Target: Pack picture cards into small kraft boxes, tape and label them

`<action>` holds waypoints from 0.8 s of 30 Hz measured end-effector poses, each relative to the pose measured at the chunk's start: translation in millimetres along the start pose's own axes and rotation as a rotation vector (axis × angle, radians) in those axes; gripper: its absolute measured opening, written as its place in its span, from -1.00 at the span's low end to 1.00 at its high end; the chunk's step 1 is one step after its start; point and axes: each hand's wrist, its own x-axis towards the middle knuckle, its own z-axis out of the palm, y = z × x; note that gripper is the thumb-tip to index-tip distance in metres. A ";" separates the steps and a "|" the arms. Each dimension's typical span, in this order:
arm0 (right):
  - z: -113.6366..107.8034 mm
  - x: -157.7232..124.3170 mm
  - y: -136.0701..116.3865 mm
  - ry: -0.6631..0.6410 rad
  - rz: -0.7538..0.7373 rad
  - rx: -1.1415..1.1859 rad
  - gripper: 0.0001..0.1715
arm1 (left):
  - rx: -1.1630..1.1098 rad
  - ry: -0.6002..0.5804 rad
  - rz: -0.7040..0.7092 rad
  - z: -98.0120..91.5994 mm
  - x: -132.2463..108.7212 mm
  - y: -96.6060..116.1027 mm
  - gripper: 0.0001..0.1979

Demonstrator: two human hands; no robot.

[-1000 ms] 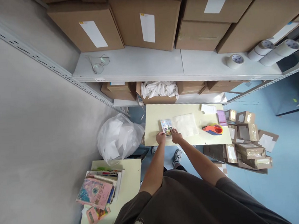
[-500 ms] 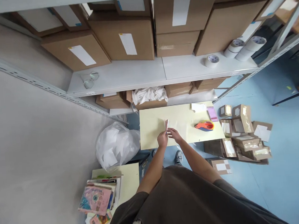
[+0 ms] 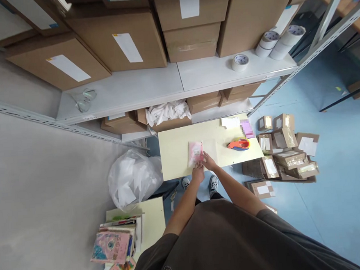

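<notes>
A thin pink booklet (image 3: pixel 195 152) lies flat on the pale yellow table (image 3: pixel 174 139) in front of me. Against its right side lies a pale, see-through sheet (image 3: pixel 211 148), and I cannot make out whether the two are joined. My left hand (image 3: pixel 198 173) is closed at the booklet's lower edge, gripping it there. The fingers of my right hand (image 3: pixel 209 161) are stretched out and touch the booklet's lower right edge. An orange-and-blue tape dispenser (image 3: pixel 238 144) rests further right on the table.
White paper (image 3: pixel 230 122) and a purple item (image 3: pixel 247 129) lie at the table's far right. Behind stands a shelf (image 3: pixel 151 81) with cartons, tape rolls (image 3: pixel 240 62) and glasses (image 3: pixel 85 100). A clear bag (image 3: pixel 135 177), stacked books (image 3: pixel 111 246) and small boxes (image 3: pixel 287 148) surround the table.
The booklet was held upright, edge towards me; it has come down flat, its pink face showing. My left hand has moved slightly down. The view has shifted, the shelf now appearing nearer.
</notes>
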 end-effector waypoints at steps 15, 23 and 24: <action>20.6 25.1 -18.3 -0.021 0.078 -0.136 -0.30 | -0.011 -0.002 0.269 -20.4 9.2 -24.1 -0.47; 20.9 41.3 -43.4 0.148 0.231 0.263 -0.63 | -0.177 0.278 -0.236 -92.1 51.4 -59.9 -0.57; 24.3 42.4 -48.2 0.152 0.231 0.303 -0.63 | -0.201 0.254 -0.262 -96.6 57.4 -62.7 -0.60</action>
